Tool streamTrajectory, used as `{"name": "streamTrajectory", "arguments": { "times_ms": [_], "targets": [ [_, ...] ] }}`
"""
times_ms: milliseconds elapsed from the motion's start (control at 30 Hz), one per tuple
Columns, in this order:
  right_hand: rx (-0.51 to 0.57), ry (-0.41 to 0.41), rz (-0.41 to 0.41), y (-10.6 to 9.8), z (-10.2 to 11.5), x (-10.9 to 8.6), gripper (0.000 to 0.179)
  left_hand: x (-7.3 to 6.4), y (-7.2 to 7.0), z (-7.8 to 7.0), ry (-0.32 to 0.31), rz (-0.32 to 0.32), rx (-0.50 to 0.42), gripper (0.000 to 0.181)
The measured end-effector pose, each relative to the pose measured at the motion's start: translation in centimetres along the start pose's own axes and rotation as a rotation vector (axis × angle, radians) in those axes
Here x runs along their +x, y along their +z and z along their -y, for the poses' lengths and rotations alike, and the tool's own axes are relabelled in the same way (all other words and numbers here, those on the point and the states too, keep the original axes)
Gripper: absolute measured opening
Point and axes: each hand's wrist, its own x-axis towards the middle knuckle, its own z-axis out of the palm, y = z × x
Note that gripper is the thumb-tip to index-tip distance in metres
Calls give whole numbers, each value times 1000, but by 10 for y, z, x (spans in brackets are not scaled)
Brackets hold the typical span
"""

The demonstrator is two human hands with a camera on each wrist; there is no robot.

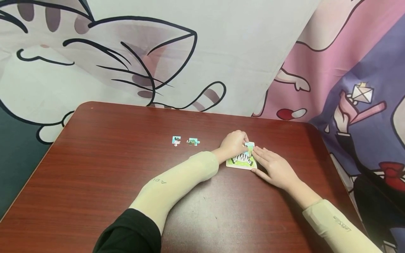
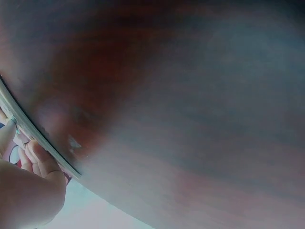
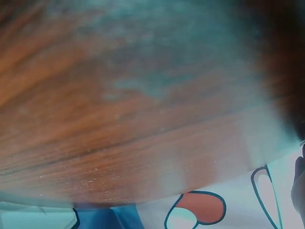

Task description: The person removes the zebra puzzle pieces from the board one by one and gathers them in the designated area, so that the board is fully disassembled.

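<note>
In the head view, a small puzzle board (image 1: 242, 166) with a zebra picture on green lies on the table at right of centre. My left hand (image 1: 233, 144) reaches over its upper left part, thumb and forefinger pinching a puzzle piece at the board's top; the hand hides much of that side. Straight fingers of my right hand (image 1: 276, 168) rest along the board's right edge, thumb near the lower right corner. The left wrist view catches my left hand (image 2: 33, 191) beside the thin board edge (image 2: 43, 140). Only a sliver of fingers (image 3: 299, 186) shows in the right wrist view.
Two loose puzzle pieces lie left of the board: one with a zebra head (image 1: 176, 141) and one in blue and green (image 1: 193, 141). They rest on a reddish-brown wooden table (image 1: 104, 168). Behind its far edge hangs a cartoon-printed cloth (image 1: 246, 52).
</note>
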Motion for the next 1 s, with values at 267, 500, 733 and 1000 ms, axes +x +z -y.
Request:
{"name": "streamTrajectory", "arguments": {
  "times_ms": [267,500,733,1000],
  "targets": [
    [15,-8,-17,3,0,-1,61,0,1,0,4,-2,8,27],
    [7,-18,-22,2,1,1,59,0,0,1,6,-11,-22,26],
    [0,-8,-16,-1,4,2,60,0,0,2,7,-32,-75,22],
    [8,3,0,-1,4,2,60,-1,-3,4,-10,-55,-144,19]
  ]
}}
